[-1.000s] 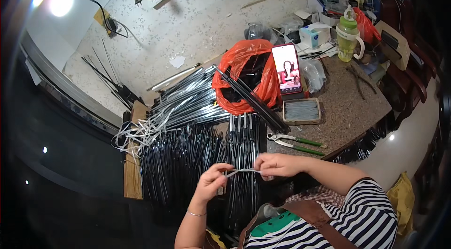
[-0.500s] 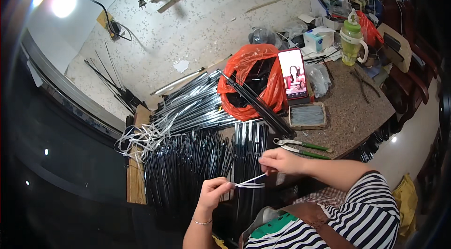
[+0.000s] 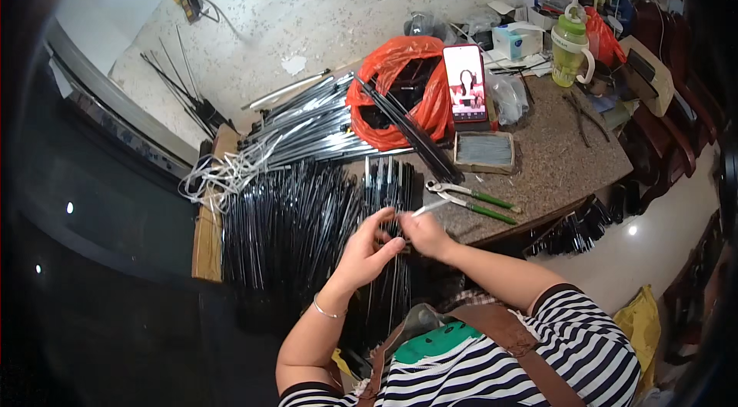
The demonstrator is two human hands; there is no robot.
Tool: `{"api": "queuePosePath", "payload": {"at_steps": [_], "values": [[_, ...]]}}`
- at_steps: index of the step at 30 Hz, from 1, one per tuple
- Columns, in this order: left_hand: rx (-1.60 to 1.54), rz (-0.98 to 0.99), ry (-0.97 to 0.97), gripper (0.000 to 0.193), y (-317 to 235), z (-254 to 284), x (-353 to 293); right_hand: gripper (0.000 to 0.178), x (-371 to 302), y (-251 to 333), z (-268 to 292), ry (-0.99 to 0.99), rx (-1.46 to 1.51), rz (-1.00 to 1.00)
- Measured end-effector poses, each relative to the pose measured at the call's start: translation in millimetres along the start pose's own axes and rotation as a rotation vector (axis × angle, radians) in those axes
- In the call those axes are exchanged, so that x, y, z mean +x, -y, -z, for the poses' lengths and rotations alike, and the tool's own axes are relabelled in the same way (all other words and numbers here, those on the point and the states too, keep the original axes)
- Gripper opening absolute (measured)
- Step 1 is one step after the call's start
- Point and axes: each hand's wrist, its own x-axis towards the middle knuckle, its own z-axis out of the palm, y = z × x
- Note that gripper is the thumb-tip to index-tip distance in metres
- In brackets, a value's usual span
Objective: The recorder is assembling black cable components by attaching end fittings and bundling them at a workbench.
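Note:
My left hand is over a bundle of thin black rods at the table's front edge, its thumb apart from its curled fingers. Close against its fingertips, my right hand is closed on a narrow white strap, whose end sticks out to the upper right. My hands hide where the strap meets the bundle. Left of my hands, a wide heap of black plastic-wrapped rods hangs over the edge.
Green-handled pincers lie right of the bundle. Behind stand a tray of thin grey pieces, a lit phone, a red plastic bag and a green-lidded bottle. Loose white straps lie at left.
Both hands have come together over the bundle. The strap, stretched between them before, now shows only as an end beyond my right hand. My left fingers have spread, and the view has shifted.

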Motion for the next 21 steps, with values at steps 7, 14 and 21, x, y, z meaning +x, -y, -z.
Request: {"api": "queuePosePath", "payload": {"at_steps": [7, 14, 21], "values": [[0.925, -0.292, 0.007, 0.040, 7, -21, -15, 0.039, 1, 10, 8, -0.026, 0.869, -0.658], [0.382, -0.047, 0.017, 0.013, 12, -5, -21, 0.037, -14, 27, 22, 0.200, 1.084, -0.681], [0.573, -0.321, 0.076, 0.014, 21, -4, -18, 0.033, -16, 27, 14, 0.177, 1.253, -0.673]]}}
